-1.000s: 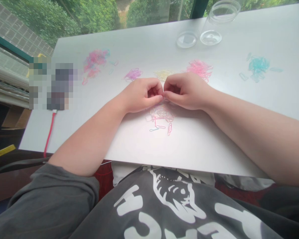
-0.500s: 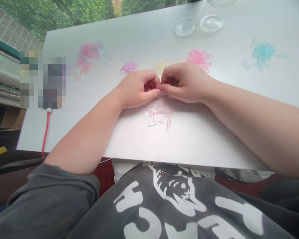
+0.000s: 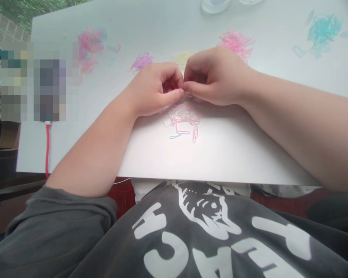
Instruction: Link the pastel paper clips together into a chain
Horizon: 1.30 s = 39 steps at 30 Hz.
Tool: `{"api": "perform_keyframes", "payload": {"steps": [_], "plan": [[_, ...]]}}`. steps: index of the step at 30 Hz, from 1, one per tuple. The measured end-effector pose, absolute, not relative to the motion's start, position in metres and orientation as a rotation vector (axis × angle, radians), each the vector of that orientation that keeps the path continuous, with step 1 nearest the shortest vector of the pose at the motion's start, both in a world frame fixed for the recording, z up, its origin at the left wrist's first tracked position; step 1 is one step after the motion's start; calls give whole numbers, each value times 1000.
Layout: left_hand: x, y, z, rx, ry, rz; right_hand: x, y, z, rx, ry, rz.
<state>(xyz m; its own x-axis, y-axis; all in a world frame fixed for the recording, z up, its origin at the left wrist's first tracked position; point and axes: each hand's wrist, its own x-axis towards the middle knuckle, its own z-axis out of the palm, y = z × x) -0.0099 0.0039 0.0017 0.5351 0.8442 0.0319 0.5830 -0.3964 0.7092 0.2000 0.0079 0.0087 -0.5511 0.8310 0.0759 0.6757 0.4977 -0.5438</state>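
Note:
My left hand and my right hand meet fingertip to fingertip over the table, thumbs and forefingers pinched. Whatever sits between the fingertips is too small or hidden to make out. Just below them lies a mixed pile of small thin pastel loops, partly covered by my hands. Nearer me are a few loose ones, including a pink loop and a pale blue loop. Beyond my hands lie a purple pile, a yellow pile partly hidden, and a pink pile.
A turquoise pile is at the far right, a pink and blue pile at the left. Clear round containers stand at the back edge of view. A blurred-out object with a red cable lies on the white table.
The view has tilted down and shifted slightly, so the table's far side moves up and the containers are partly cut off. My hands keep the same pinched pose together.

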Motion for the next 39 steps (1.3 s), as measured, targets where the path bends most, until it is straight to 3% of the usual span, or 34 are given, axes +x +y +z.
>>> {"api": "perform_keyframes", "payload": {"steps": [39], "plan": [[-8, 4, 0, 2230, 1098, 594, 202, 9, 7, -1213, -2409, 629]]}}
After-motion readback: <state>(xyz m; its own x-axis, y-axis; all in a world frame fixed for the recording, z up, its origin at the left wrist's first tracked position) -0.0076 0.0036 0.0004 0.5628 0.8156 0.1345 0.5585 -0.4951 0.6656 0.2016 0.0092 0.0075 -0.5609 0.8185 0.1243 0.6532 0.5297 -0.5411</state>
